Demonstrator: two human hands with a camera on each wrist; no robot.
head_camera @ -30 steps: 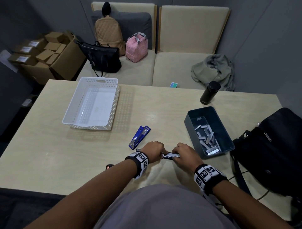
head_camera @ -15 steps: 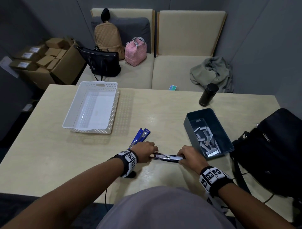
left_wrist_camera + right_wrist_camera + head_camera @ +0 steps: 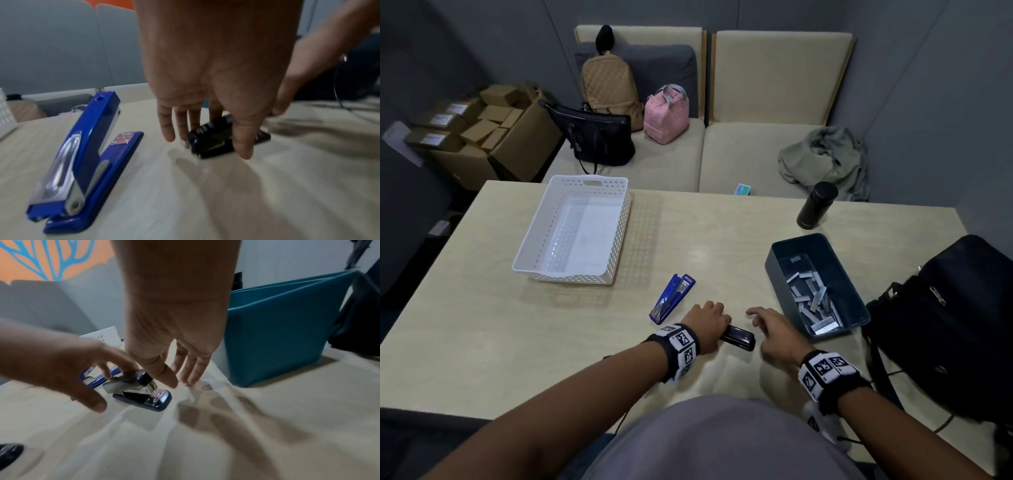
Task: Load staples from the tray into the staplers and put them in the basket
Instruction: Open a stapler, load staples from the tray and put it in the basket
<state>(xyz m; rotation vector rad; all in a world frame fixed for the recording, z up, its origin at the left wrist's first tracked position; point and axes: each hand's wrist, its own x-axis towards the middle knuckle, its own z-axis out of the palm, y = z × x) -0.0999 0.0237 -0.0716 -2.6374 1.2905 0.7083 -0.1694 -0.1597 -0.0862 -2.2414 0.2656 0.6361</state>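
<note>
A small black stapler (image 3: pixel 738 337) lies closed on the table near the front edge. My left hand (image 3: pixel 709 322) grips its rear end, fingers on one side and thumb on the other (image 3: pixel 205 146). My right hand (image 3: pixel 768 320) hovers just right of the black stapler (image 3: pixel 139 389) with straight fingers (image 3: pixel 193 369) and holds nothing. A blue stapler (image 3: pixel 673 298) lies swung open just left of my left hand. The dark tray (image 3: pixel 859 308) to the right holds several staple strips (image 3: pixel 811 298). The white basket (image 3: pixel 619 240) stands empty at the back left.
A black bottle (image 3: pixel 816 205) stands behind the tray. A black bag (image 3: pixel 945 318) fills the table's right edge. The tray wall (image 3: pixel 277 337) is close to my right hand. A sofa with bags lies beyond the table.
The black stapler, held opened out between both hands before, is now closed. My right hand has let go of it and drawn slightly right. My left hand still holds it.
</note>
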